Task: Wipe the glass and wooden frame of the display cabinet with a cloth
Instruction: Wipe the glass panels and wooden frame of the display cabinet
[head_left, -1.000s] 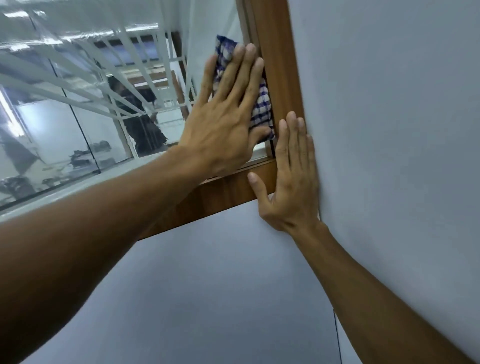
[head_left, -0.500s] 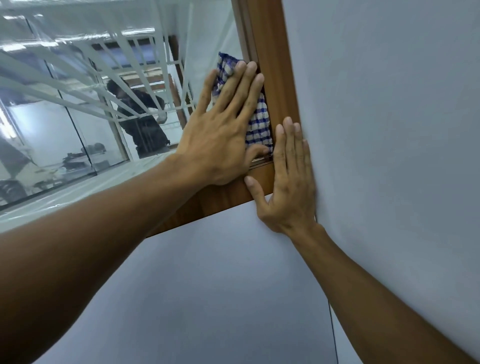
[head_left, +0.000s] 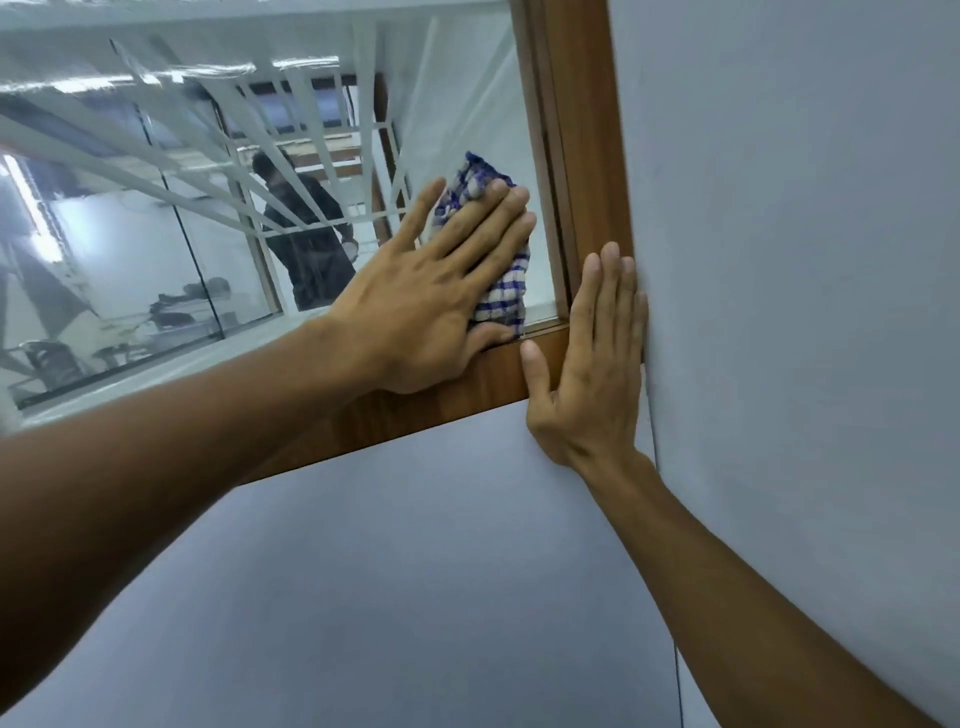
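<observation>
Beside wooden frame, grey wall.

I see soft, even light; bright strip glare streaks the glass, lines in it bow, reflections perhaps slightly blurred.

Single head view, close, facing cabinet corner; tilted.

Bare left hand, bare right hand
</observation>
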